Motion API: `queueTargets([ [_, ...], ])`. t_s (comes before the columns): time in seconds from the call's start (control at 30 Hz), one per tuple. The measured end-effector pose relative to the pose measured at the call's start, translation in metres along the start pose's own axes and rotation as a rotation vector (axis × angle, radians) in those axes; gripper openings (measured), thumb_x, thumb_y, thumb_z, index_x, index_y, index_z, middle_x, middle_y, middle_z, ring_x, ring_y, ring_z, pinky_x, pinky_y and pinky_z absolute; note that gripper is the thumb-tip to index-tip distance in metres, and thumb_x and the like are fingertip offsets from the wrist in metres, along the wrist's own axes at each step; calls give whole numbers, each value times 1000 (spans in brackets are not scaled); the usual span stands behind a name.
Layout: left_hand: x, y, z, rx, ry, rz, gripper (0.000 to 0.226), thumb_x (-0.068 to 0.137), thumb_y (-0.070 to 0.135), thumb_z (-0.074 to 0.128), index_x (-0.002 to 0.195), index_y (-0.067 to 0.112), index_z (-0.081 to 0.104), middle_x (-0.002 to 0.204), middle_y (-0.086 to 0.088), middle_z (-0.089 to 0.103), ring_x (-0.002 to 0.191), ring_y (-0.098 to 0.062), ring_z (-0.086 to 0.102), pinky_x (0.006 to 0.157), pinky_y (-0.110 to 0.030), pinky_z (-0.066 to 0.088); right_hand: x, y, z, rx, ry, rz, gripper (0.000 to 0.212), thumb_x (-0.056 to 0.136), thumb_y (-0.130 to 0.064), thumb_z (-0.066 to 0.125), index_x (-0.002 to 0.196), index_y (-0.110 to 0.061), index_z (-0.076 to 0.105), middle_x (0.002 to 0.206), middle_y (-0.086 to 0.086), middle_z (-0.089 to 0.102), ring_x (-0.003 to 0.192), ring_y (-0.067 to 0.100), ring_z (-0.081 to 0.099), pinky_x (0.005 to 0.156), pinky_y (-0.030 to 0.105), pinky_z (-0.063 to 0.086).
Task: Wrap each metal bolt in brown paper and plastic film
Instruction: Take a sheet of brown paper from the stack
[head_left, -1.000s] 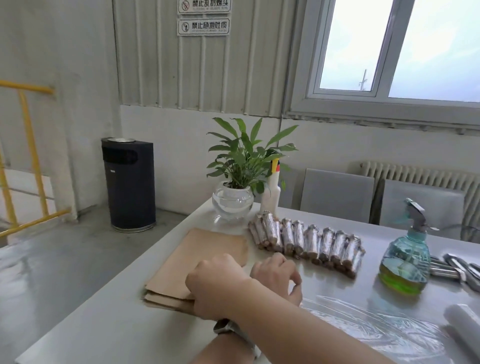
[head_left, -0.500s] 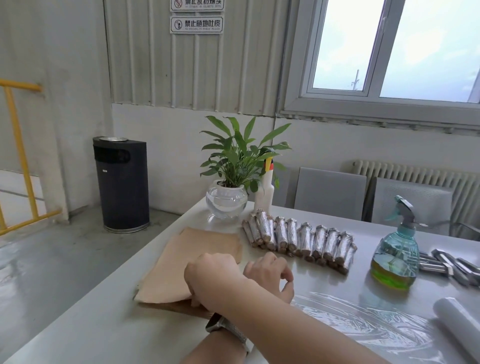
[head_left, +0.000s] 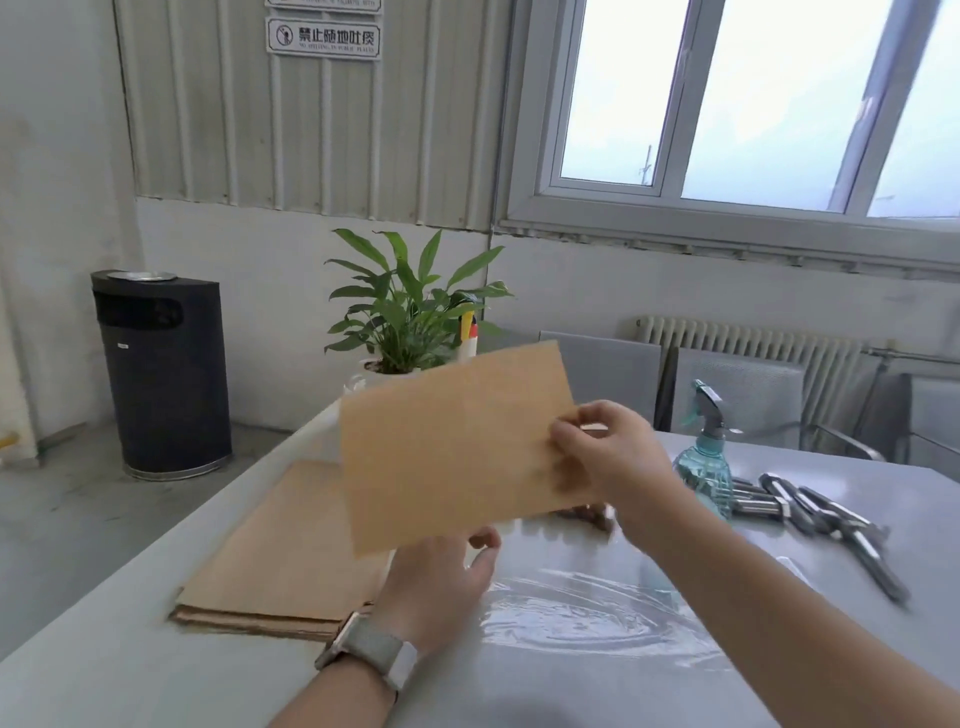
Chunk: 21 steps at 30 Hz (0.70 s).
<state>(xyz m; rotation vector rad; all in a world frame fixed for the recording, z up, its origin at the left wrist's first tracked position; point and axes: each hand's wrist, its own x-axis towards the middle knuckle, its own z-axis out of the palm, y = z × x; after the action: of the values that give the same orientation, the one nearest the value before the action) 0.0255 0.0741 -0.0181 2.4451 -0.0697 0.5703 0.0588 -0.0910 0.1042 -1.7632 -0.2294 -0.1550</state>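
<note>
Right hand (head_left: 605, 457) raised above the table (head_left: 93, 670), thumb and fingers pinching the right edge of one brown paper sheet (head_left: 457, 447), which is held nearly upright and tilted, clear of the surface. Left hand (head_left: 441, 577), wearing a wristwatch (head_left: 371, 654), reaches under the sheet's near edge with fingers loosely spread; whether the hidden fingertips touch the paper cannot be told. One stack of brown paper (head_left: 280, 561) lies flat at the near left. One spread of plastic film (head_left: 587, 608) lies near centre, to the right of the stack. Bare metal bolts (head_left: 800, 512) lie in a loose group at the right, blurred; at least five. One spray bottle (head_left: 704, 457) stands just left of them; one potted plant (head_left: 410, 312) at the far edge. Compared with half a second earlier, the sheet has been lifted off the stack, where both hands then rested low, and it now hides most of the row of wrapped bolts.
</note>
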Motion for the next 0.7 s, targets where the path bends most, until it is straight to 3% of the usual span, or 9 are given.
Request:
queueTargets([
  [0.07, -3, -4, 2, -49, -8, -10, 11, 90, 40, 54, 99, 36, 60, 95, 11, 60, 97, -14, 57, 88, -27, 41, -4, 25, -48, 52, 40, 106, 6, 91, -5, 64, 87, -7, 60, 67, 11, 63, 43, 17, 57, 43, 34, 51],
  [0.1, -1, -6, 3, -80, 0, -6, 14, 87, 36, 56, 101, 35, 61, 97, 10, 59, 95, -12, 57, 85, -27, 40, -9, 38, -68, 34, 65, 151, 5, 91, -3, 63, 88, -4, 60, 60, 9, 61, 39, 15, 54, 39, 29, 48],
  [0.13, 2, -5, 2, -59, 29, 36, 11, 85, 30, 57, 90, 39, 61, 90, 10, 58, 85, -8, 57, 78, -26, 39, -15, 52, -85, -10, 88, 193, 4, 91, -2, 63, 88, -2, 60, 56, 7, 59, 37, 13, 51, 36, 26, 45],
  [0.2, 6, -1, 0, -13, 77, 73, 31, 88, 20, 60, 73, 47, 56, 79, 11, 54, 70, -4, 53, 73, -27, 38, -27, 77, -111, -113, 112, 264, 4, 89, -1, 65, 90, 1, 61, 56, 9, 58, 35, 14, 49, 33, 23, 40],
  [0.3, 7, 1, 2, -42, 79, 74, 22, 94, 18, 58, 91, 39, 64, 88, 17, 58, 80, -2, 55, 82, -28, 39, -41, 103, -127, -221, 97, 324, 4, 89, 0, 62, 93, 0, 61, 59, 16, 60, 36, 21, 49, 33, 24, 38],
  [0.43, 1, 6, 7, -165, 28, 159, 16, 86, 29, 60, 97, 40, 60, 88, 23, 60, 89, 2, 58, 77, -11, 39, -47, 113, -129, -315, 81, 330, 15, 89, -9, 62, 103, -14, 57, 79, 16, 68, 47, 25, 62, 39, 28, 45],
  [0.53, -3, 10, 9, -188, -28, 197, 23, 86, 29, 62, 103, 43, 56, 95, 25, 62, 101, 4, 56, 79, -4, 39, -48, 117, -130, -433, 40, 271, 19, 91, -14, 60, 109, -21, 55, 82, 9, 68, 45, 16, 59, 42, 29, 44],
  [0.63, -4, 15, 8, -168, -97, 224, 25, 86, 32, 63, 106, 44, 55, 104, 24, 63, 108, 6, 55, 84, -8, 39, -50, 118, -132, -485, 35, 225, 26, 92, -16, 59, 116, -21, 52, 81, 6, 65, 40, 7, 54, 39, 23, 42],
  [0.7, -5, 17, 6, -144, -175, 260, 30, 79, 48, 60, 108, 44, 55, 106, 26, 63, 108, 7, 55, 93, -19, 41, -52, 119, -132, -559, 47, 201, 35, 92, -22, 60, 124, -26, 47, 82, -1, 62, 52, 2, 56, 38, 13, 38],
])
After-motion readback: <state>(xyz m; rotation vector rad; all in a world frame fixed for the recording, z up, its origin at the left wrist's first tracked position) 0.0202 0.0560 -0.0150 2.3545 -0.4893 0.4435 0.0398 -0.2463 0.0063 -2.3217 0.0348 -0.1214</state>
